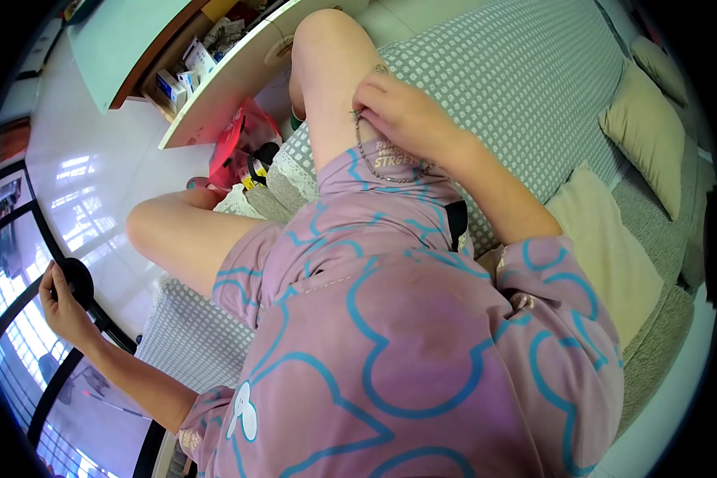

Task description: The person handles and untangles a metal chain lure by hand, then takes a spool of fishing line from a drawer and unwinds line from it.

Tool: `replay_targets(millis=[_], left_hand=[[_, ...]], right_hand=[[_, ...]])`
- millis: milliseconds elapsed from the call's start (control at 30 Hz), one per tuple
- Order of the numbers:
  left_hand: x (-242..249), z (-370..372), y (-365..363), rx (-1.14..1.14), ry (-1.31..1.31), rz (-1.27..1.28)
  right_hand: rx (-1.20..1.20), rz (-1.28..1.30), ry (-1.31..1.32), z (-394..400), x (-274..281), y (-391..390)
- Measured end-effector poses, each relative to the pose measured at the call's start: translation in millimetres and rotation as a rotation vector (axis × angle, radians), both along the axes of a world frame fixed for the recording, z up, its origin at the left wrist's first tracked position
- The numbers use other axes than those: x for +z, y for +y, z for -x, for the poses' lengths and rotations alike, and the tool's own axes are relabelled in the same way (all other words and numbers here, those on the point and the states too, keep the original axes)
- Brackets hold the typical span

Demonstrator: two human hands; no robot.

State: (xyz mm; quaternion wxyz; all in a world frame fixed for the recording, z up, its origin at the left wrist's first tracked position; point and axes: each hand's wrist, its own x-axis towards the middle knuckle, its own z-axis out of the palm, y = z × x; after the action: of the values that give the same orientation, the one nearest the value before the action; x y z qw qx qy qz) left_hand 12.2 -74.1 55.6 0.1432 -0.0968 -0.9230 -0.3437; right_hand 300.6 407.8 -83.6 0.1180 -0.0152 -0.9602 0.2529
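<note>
My right hand rests over my thigh with its fingers closed on a thin dark chain. The chain hangs in a loop across the hem of the purple shorts and passes toward the underside of the wrist. My left hand is raised at the far left, its fingers bent and pressed together. Whatever it may hold is too small to make out. A round black object appears just beside those fingers.
Beneath my legs is a sofa with a grey-white patterned cover. Cushions lie at the right. An open drawer holds small boxes at the upper left. Below it stands a red bag. Black-framed glass fills the left edge.
</note>
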Motion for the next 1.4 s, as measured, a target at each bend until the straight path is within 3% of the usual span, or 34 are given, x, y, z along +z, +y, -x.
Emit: replay_targets(millis=[67,200,267,500,667,767,867,1100,1400], left_hand=[[-9,-2,4,0.014,-0.049,0.01],[-25,-1,9,-0.012,-0.075,-0.035],[-30,4,3,0.006,-0.1,-0.018],[-38,-4,13,-0.032,-0.094,0.06],[-41,-13,18,-0.017,-0.128,0.063],[-47,-7,9,0.01,-0.145,0.073],[-49,-5,4,0.038,-0.15,0.078],[-53,-4,-1,0.039,-0.166,0.021],[-49,-7,7,0.029,-0.139,0.006]], right_hand=[[-0.051,0.191,-0.053,-1,4,2],[-0.043,0.235,-0.026,-2,6,10],[-0.15,0.423,-0.146,-3,9,11],[-0.071,0.348,-0.143,1,12,12],[-0.209,0.046,-0.146,4,7,11],[-0.307,0.042,-0.24,2,12,7],[-0.407,0.231,-0.257,1,13,5],[-0.352,0.243,-0.175,-2,20,1],[-0.353,0.396,-0.33,17,17,-6]])
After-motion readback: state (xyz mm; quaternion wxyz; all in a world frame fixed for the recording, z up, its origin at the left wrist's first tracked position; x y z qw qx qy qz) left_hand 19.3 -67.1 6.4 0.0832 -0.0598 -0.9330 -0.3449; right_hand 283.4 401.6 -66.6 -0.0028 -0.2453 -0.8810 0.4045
